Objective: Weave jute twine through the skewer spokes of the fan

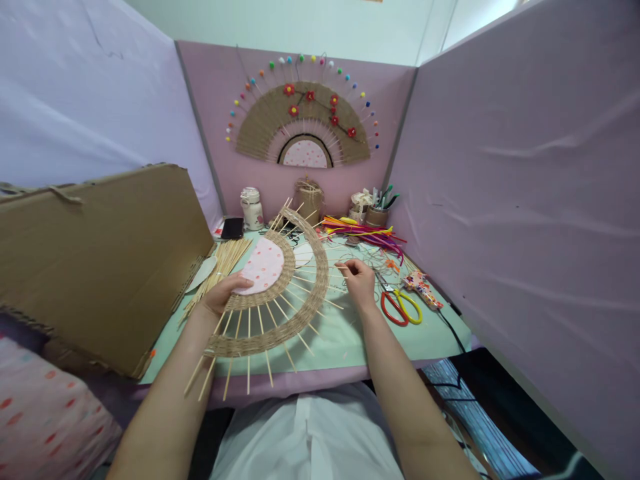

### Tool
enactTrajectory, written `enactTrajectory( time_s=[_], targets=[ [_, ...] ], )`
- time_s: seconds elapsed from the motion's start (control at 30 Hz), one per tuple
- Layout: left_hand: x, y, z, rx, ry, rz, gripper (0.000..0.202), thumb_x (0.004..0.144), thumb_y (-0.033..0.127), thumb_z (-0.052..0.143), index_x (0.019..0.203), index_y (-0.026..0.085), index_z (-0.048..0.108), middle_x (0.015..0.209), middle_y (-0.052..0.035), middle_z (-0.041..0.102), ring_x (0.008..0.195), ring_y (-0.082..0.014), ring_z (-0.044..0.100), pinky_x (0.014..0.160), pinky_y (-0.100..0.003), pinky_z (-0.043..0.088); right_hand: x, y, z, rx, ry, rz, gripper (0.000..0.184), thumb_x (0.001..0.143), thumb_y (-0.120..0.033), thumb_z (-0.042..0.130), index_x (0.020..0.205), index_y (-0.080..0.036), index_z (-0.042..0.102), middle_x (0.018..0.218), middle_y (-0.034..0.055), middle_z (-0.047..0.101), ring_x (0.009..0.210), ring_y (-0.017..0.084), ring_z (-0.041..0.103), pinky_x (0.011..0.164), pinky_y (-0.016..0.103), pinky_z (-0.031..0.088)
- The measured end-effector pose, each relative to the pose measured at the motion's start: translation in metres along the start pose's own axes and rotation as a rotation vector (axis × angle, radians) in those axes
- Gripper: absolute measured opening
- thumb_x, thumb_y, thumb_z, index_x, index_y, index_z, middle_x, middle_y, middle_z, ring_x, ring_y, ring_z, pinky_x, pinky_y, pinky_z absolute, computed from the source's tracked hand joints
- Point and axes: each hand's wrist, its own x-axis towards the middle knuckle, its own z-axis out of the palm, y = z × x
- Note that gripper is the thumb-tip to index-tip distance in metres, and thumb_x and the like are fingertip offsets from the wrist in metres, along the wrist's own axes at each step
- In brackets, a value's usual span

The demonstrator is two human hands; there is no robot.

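My left hand (223, 293) is closed on a half-round woven fan (295, 327), thumb over its pink dotted half-circle centre (263, 267). Thin sticks fan outward from that centre through two bands of woven twine, one inner and one outer. The fan is tilted, its curved side facing right and towards me. At its right edge, by the stick tips, my right hand (357, 277) is in a pinch. Whatever lies between those fingertips is too small to make out. Close to the right hand are scissors (401, 308) with red and yellow handles.
Loose sticks (220, 270) lie left beside a large cardboard sheet (100, 260). Behind stand a white jar (252, 210), a twine roll (309, 200) and a pen cup (377, 215). Coloured pipe cleaners (370, 233) and a patterned glue gun (424, 290) lie right. A finished fan (265, 127) hangs behind.
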Motion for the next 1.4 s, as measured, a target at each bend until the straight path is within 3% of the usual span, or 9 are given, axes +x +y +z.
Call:
enactTrajectory(
  time_s=[0.17, 0.3, 0.5, 0.77, 0.97, 1.2, 1.4],
  targets=[
    [-0.003, 0.000, 0.001, -0.021, -0.030, -0.031, 0.052, 0.062, 0.011, 0.064, 0.114, 0.007, 0.061, 0.079, -0.0101, 0.073, 0.063, -0.0220, 0.068, 0.058, -0.030, 0.054, 0.001, 0.001, -0.003, -0.053, 0.053, -0.108, 0.027, 0.076, -0.044, 0.061, 0.066, -0.019, 0.057, 0.063, 0.0000, 0.053, 0.062, 0.014, 0.046, 0.060, 0.027, 0.038],
    [-0.010, 0.004, 0.011, -0.016, 0.048, -0.039, 0.046, 0.061, 0.009, 0.065, 0.107, 0.009, 0.064, 0.073, -0.0070, 0.072, 0.060, -0.0210, 0.067, 0.058, -0.029, 0.053, 0.005, 0.001, -0.008, -0.040, 0.088, -0.164, 0.020, 0.079, -0.038, 0.058, 0.072, -0.019, 0.059, 0.071, 0.0018, 0.056, 0.067, 0.015, 0.049, 0.064, 0.028, 0.039],
    [-0.014, 0.005, 0.019, -0.037, -0.038, -0.055, 0.055, 0.060, 0.010, 0.066, 0.114, 0.010, 0.062, 0.082, -0.0100, 0.073, 0.067, -0.0255, 0.068, 0.062, -0.032, 0.053, 0.011, 0.008, -0.015, 0.101, 0.026, 0.030, 0.021, 0.076, -0.038, 0.059, 0.076, -0.017, 0.062, 0.072, 0.0026, 0.060, 0.066, 0.015, 0.051, 0.062, 0.028, 0.041],
    [0.004, -0.017, 0.005, -0.064, -0.206, -0.087, 0.061, 0.063, 0.010, 0.066, 0.123, 0.010, 0.056, 0.094, -0.0138, 0.072, 0.082, -0.0270, 0.069, 0.072, -0.033, 0.053, 0.006, 0.003, -0.008, 0.171, -0.095, 0.126, 0.025, 0.070, -0.042, 0.061, 0.071, -0.017, 0.061, 0.060, -0.0002, 0.056, 0.056, 0.013, 0.046, 0.055, 0.025, 0.037],
    [0.015, -0.022, 0.007, -0.115, -0.070, -0.187, 0.046, 0.076, 0.026, 0.062, 0.116, 0.004, 0.060, 0.084, -0.0162, 0.073, 0.076, -0.0260, 0.070, 0.072, -0.033, 0.055, 0.007, 0.004, -0.007, 0.187, -0.077, 0.128, 0.026, 0.070, -0.042, 0.061, 0.071, -0.016, 0.062, 0.061, -0.0004, 0.056, 0.057, 0.012, 0.047, 0.057, 0.026, 0.038],
    [0.016, -0.023, 0.015, -0.076, -0.052, -0.199, 0.041, 0.075, 0.016, 0.062, 0.114, 0.005, 0.061, 0.084, -0.0160, 0.073, 0.070, -0.0231, 0.070, 0.067, -0.029, 0.055, 0.006, 0.005, -0.007, 0.175, -0.079, 0.123, 0.027, 0.069, -0.043, 0.063, 0.069, -0.016, 0.061, 0.061, 0.0002, 0.058, 0.058, 0.013, 0.047, 0.056, 0.026, 0.038],
    [0.014, -0.019, 0.009, -0.062, -0.041, -0.213, 0.035, 0.076, 0.016, 0.060, 0.108, 0.003, 0.065, 0.078, -0.0163, 0.073, 0.062, -0.0215, 0.069, 0.059, -0.027, 0.055, 0.007, 0.005, -0.011, 0.147, 0.025, 0.103, 0.022, 0.070, -0.039, 0.062, 0.072, -0.017, 0.062, 0.066, 0.0012, 0.060, 0.059, 0.013, 0.048, 0.057, 0.026, 0.038]
  ],
)
